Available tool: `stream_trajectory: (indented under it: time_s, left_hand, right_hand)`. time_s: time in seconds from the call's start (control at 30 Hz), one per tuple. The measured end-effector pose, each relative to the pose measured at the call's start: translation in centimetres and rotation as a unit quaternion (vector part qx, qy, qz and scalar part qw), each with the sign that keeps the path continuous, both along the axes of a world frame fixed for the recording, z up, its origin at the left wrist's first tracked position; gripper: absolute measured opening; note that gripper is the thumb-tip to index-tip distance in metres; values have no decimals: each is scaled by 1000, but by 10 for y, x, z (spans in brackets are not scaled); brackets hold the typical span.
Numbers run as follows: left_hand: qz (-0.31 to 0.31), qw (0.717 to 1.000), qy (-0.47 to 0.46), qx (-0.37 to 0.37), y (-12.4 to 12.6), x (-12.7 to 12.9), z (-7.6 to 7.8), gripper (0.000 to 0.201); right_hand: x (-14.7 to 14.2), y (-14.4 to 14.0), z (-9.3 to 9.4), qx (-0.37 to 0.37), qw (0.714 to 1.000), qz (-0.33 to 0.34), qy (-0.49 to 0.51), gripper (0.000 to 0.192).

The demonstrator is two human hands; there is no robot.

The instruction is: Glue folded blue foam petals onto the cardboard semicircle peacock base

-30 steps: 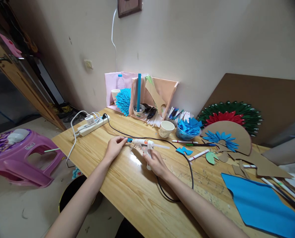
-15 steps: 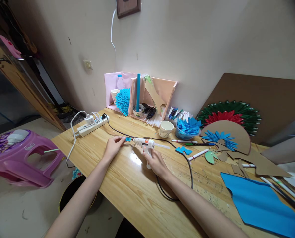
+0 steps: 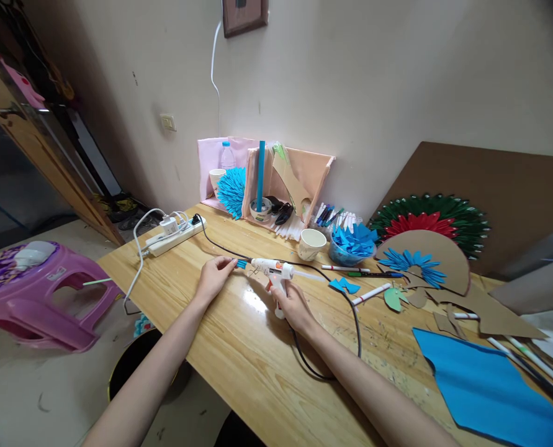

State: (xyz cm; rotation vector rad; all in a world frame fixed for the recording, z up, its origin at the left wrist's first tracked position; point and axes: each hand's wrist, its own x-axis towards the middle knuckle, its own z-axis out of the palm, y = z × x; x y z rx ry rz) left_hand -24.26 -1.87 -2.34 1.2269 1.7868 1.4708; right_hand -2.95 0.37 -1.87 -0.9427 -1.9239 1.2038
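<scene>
Gripping the handle of a white glue gun (image 3: 272,270) with the right hand (image 3: 296,306), fingers curled round it, nozzle pointing left. Pinching a small blue paper piece (image 3: 241,264) at that nozzle between left hand (image 3: 213,277) fingertips, over the wooden table (image 3: 239,354). Sitting beyond: a paper cup (image 3: 311,243), a power strip (image 3: 176,234).

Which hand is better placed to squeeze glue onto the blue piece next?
Right. The right hand already grips the glue gun by its handle, nozzle pointing at the blue piece. The left hand pinches that piece at the nozzle, so it is likely busy steadying it.
</scene>
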Motion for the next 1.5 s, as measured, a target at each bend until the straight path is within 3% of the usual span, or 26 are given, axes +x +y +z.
stream_trajectory:
  time_s: [0.37,0.97,1.5]
  left_hand:
    - [-21,1000,22,7,-3,3,4,30]
    - [-6,1000,0,16,-4,8,9,27]
    - [-3,998,43,33,-3,1,2,28]
  right_hand:
    - [-2,0,0,-6,1000,-15,-3,20]
    - [-2,1,-4,-2,1000,-12,10,19]
    - [-1,0,0,-4,1000,-8,0,18]
